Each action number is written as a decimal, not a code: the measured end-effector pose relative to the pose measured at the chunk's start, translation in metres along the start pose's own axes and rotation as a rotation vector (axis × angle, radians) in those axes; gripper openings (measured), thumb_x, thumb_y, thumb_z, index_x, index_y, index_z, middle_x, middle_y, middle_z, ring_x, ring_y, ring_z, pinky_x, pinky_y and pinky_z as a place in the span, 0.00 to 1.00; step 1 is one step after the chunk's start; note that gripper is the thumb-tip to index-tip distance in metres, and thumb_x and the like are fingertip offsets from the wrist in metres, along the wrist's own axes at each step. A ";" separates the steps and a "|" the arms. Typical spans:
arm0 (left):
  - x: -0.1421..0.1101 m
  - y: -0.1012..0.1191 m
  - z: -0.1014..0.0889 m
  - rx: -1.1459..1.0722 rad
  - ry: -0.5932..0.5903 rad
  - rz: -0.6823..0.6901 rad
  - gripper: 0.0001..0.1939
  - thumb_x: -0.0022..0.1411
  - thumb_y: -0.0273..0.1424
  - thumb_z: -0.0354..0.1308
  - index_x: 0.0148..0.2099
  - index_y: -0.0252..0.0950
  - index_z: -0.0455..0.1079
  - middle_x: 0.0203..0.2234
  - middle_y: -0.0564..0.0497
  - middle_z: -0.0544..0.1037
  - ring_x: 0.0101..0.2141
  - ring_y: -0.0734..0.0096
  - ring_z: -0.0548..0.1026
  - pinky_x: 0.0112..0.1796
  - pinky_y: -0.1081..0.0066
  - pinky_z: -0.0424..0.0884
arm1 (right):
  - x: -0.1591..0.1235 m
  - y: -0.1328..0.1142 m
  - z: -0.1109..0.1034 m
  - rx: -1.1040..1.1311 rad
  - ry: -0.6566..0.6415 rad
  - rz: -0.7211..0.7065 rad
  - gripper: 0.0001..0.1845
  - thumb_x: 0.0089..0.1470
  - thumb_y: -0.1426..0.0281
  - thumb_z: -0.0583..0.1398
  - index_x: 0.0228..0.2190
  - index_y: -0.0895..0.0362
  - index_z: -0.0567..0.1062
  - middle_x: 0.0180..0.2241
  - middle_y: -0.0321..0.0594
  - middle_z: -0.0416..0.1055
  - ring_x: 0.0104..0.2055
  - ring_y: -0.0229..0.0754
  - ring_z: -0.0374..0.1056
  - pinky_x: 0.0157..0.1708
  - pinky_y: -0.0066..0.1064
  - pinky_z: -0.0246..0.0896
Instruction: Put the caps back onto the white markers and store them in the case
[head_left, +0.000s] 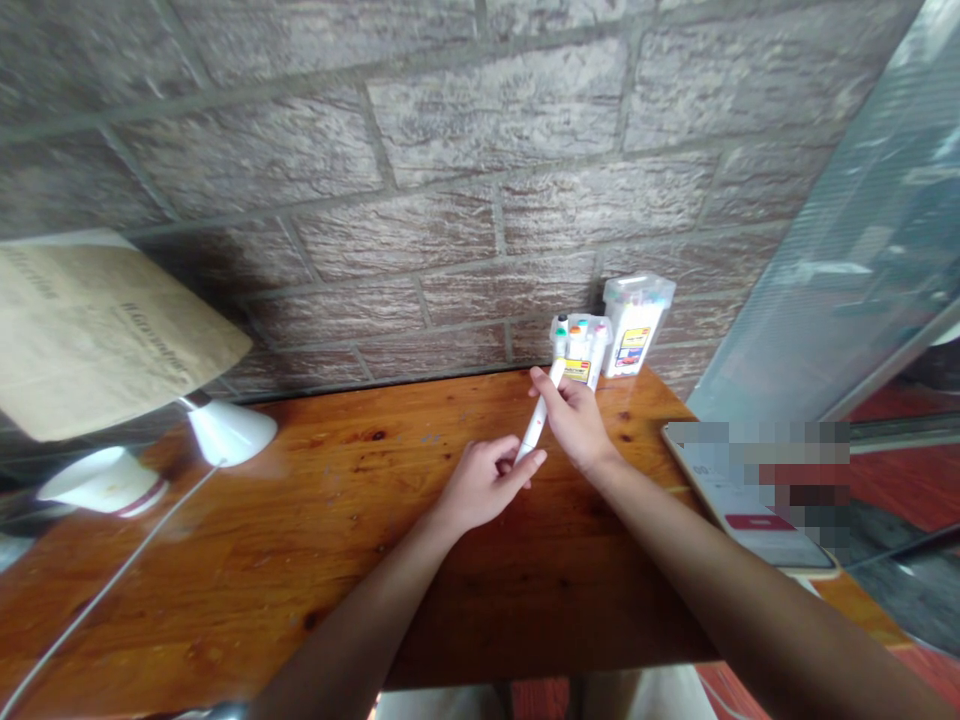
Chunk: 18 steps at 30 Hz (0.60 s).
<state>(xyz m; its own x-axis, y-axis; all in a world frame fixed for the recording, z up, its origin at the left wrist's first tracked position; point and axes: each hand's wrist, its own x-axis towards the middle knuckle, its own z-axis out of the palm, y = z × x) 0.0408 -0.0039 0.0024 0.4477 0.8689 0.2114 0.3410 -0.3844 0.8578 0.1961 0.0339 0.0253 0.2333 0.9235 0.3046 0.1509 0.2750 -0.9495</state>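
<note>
A white marker [535, 424] is held at a slant above the wooden table by both hands. My left hand [487, 478] pinches its lower end between thumb and fingers. Near its upper end, my right hand [574, 412] is closed round it, the thumb lying along the barrel. Just beyond the right hand stands an open clear case of markers [598, 358], with green, black, orange and pink caps showing at the top. The right hand and the marker hide part of that case. Beside it, to the right, is a second clear case of markers [630, 340].
The wooden table [337, 500] meets a stone-patterned wall. A lamp with a tan paper shade [105, 330] and white base [232, 432] stands at left, its cord [120, 570] crossing the table. A paper cup [109, 480] sits nearby. A tablet [757, 540] lies at the right edge.
</note>
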 end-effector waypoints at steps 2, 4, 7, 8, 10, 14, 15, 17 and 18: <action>0.000 0.000 0.000 0.001 0.001 0.001 0.21 0.66 0.46 0.55 0.27 0.35 0.66 0.21 0.53 0.77 0.23 0.76 0.72 0.25 0.77 0.62 | 0.000 0.000 0.000 -0.006 -0.004 -0.008 0.26 0.53 0.47 0.60 0.22 0.57 0.74 0.17 0.31 0.59 0.24 0.36 0.56 0.27 0.30 0.50; -0.001 0.000 0.000 0.008 0.002 0.005 0.21 0.66 0.46 0.55 0.27 0.35 0.67 0.21 0.53 0.77 0.23 0.76 0.72 0.25 0.77 0.62 | 0.000 0.000 0.000 -0.009 -0.008 -0.012 0.26 0.54 0.47 0.59 0.23 0.58 0.74 0.17 0.31 0.59 0.23 0.36 0.56 0.26 0.30 0.50; -0.002 0.000 0.000 0.027 0.000 0.010 0.22 0.66 0.46 0.55 0.27 0.35 0.67 0.21 0.53 0.77 0.22 0.76 0.72 0.25 0.77 0.62 | -0.001 0.000 0.000 -0.016 -0.012 -0.016 0.26 0.54 0.48 0.59 0.22 0.57 0.74 0.17 0.31 0.59 0.23 0.36 0.55 0.26 0.30 0.50; -0.002 0.000 0.000 0.032 -0.001 0.010 0.22 0.66 0.46 0.55 0.27 0.35 0.67 0.21 0.53 0.77 0.22 0.76 0.72 0.25 0.76 0.61 | -0.001 0.000 -0.001 -0.019 -0.012 -0.017 0.26 0.54 0.48 0.59 0.22 0.57 0.74 0.17 0.31 0.59 0.23 0.36 0.55 0.26 0.30 0.50; -0.002 0.001 0.000 0.036 -0.005 0.009 0.22 0.66 0.46 0.54 0.27 0.35 0.67 0.21 0.52 0.77 0.22 0.76 0.72 0.25 0.76 0.62 | -0.001 0.001 -0.001 -0.026 -0.012 -0.017 0.26 0.54 0.48 0.59 0.22 0.57 0.74 0.17 0.31 0.58 0.23 0.36 0.55 0.26 0.30 0.50; -0.001 0.001 0.000 0.037 -0.004 0.005 0.22 0.66 0.46 0.54 0.27 0.35 0.67 0.21 0.52 0.78 0.23 0.75 0.73 0.25 0.76 0.62 | -0.002 0.001 -0.001 -0.029 -0.017 -0.013 0.25 0.54 0.48 0.59 0.22 0.57 0.74 0.17 0.31 0.58 0.23 0.36 0.56 0.25 0.30 0.50; -0.001 0.001 0.000 0.039 -0.006 0.004 0.22 0.66 0.46 0.54 0.27 0.35 0.67 0.21 0.52 0.78 0.23 0.75 0.73 0.25 0.76 0.62 | -0.002 0.001 -0.001 -0.029 -0.018 -0.012 0.25 0.54 0.47 0.59 0.22 0.57 0.74 0.17 0.31 0.58 0.22 0.36 0.55 0.25 0.30 0.50; -0.001 0.001 0.000 0.044 -0.007 0.005 0.22 0.66 0.46 0.54 0.27 0.35 0.67 0.21 0.52 0.78 0.23 0.75 0.73 0.25 0.76 0.62 | -0.002 0.001 0.000 -0.032 -0.020 -0.012 0.26 0.54 0.47 0.59 0.22 0.57 0.74 0.17 0.31 0.58 0.22 0.36 0.55 0.25 0.30 0.50; -0.001 0.001 0.000 0.046 -0.008 0.006 0.22 0.66 0.46 0.54 0.27 0.35 0.67 0.21 0.52 0.78 0.23 0.75 0.72 0.25 0.76 0.62 | -0.002 0.001 0.000 -0.034 -0.019 -0.013 0.26 0.54 0.47 0.59 0.22 0.57 0.74 0.17 0.31 0.58 0.22 0.36 0.55 0.25 0.30 0.50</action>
<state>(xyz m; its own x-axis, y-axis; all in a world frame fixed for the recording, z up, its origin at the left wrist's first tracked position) 0.0406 -0.0046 0.0030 0.4561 0.8642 0.2124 0.3762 -0.4035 0.8341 0.1960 0.0320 0.0242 0.2126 0.9250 0.3149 0.1866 0.2780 -0.9423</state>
